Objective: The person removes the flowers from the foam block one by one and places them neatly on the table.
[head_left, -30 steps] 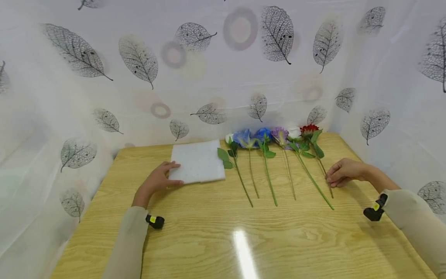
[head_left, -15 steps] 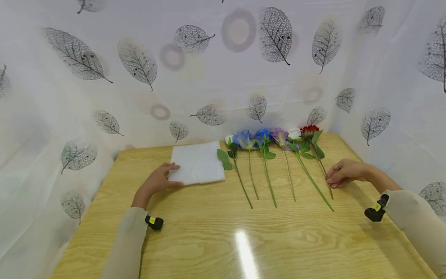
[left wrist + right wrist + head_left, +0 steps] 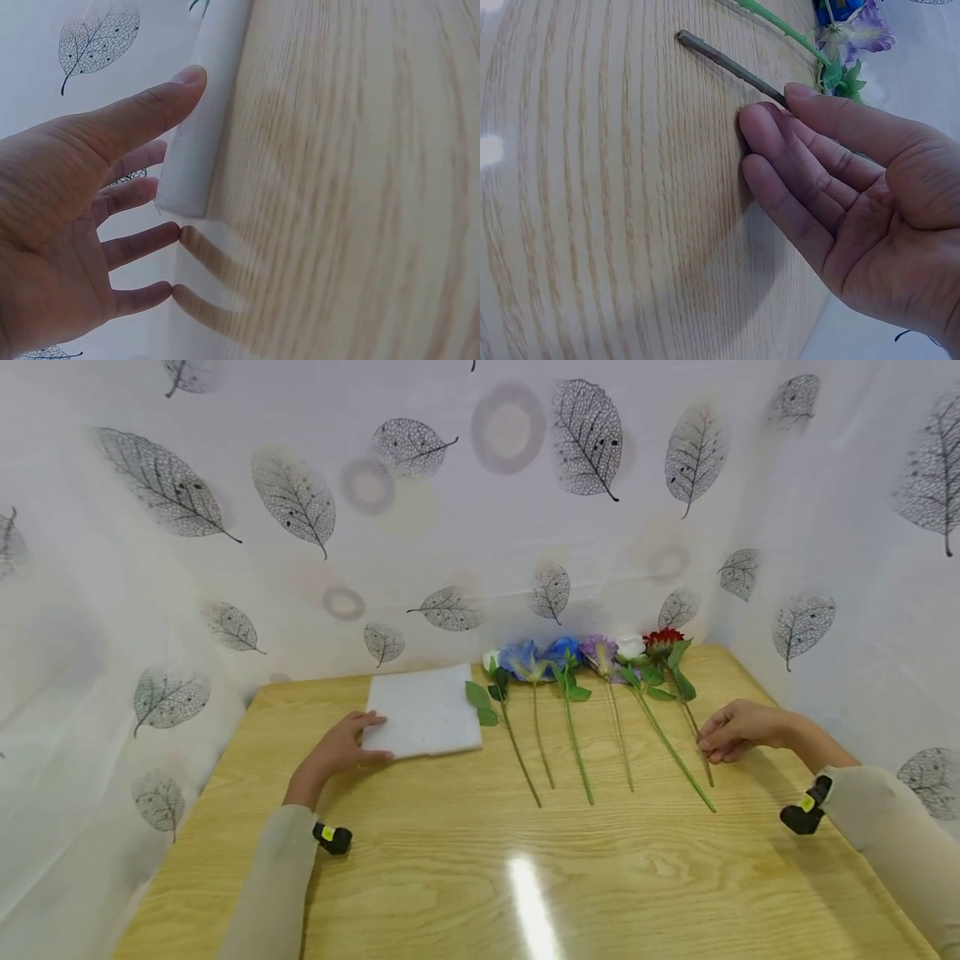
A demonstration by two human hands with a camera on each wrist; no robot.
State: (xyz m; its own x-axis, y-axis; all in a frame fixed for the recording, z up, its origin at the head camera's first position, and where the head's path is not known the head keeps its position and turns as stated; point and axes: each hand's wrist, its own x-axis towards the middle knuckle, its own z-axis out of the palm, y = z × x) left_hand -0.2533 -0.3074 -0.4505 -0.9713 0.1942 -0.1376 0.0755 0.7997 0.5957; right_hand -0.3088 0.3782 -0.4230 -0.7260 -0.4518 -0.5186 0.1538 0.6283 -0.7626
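At the far right of the flower row lies a red flower [image 3: 663,639] with green leaves. My right hand [image 3: 738,731] pinches its brown stem [image 3: 731,64] low down between thumb and fingers; the lower end sticks out past the fingertips in the right wrist view. A white foam sheet [image 3: 423,710] lies flat at the back left of the table. On its left corner rests my left hand [image 3: 337,747], thumb along the front edge [image 3: 204,142] and the other fingers spread out straight. Two of these fingertips touch the table beside the foam in the left wrist view.
Between the hands lie several flowers with stems towards me: a light blue flower [image 3: 527,662], a dark blue flower [image 3: 564,650], a purple flower [image 3: 600,653] and white ones [image 3: 630,647]. A leaf-printed curtain [image 3: 450,527] encloses the wooden table [image 3: 420,877].
Both hands stay in place on the foam sheet and the red flower's stem. Only the head view has shifted slightly.
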